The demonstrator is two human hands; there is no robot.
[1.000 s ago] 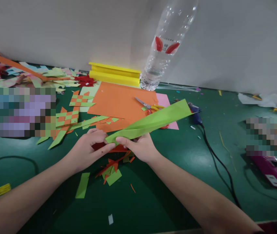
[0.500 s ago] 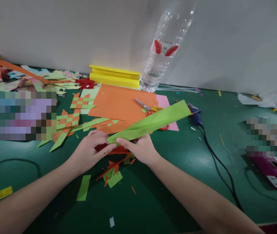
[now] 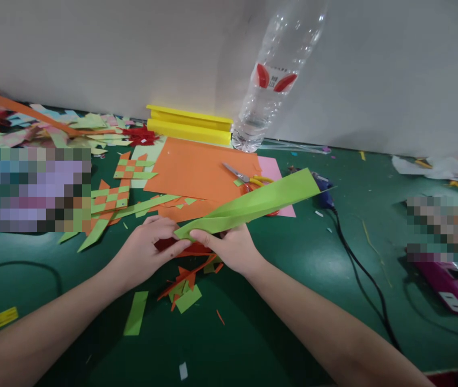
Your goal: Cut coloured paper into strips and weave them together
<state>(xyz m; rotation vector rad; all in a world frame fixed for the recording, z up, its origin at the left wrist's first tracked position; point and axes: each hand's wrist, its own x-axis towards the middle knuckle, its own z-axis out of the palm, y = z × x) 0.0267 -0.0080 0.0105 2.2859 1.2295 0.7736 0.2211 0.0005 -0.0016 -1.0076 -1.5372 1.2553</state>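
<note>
The right hand [image 3: 240,250] is closed on a folded green paper [image 3: 269,196], thumb on top. The left hand [image 3: 148,244] is curled, thumb and finger at the paper's left end. The green paper is over the table [image 3: 293,306], hiding part of the scissors [image 3: 237,172]. Farther back are an orange sheet [image 3: 196,161], a yellow folded piece [image 3: 190,129] and a clear bottle [image 3: 271,80].

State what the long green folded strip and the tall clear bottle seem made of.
Long green folded strip: matte paper or thin card, judging by its flat faces and lengthwise crease.
Tall clear bottle: probably glossy plastic; it's see-through, with bright highlights.
</note>
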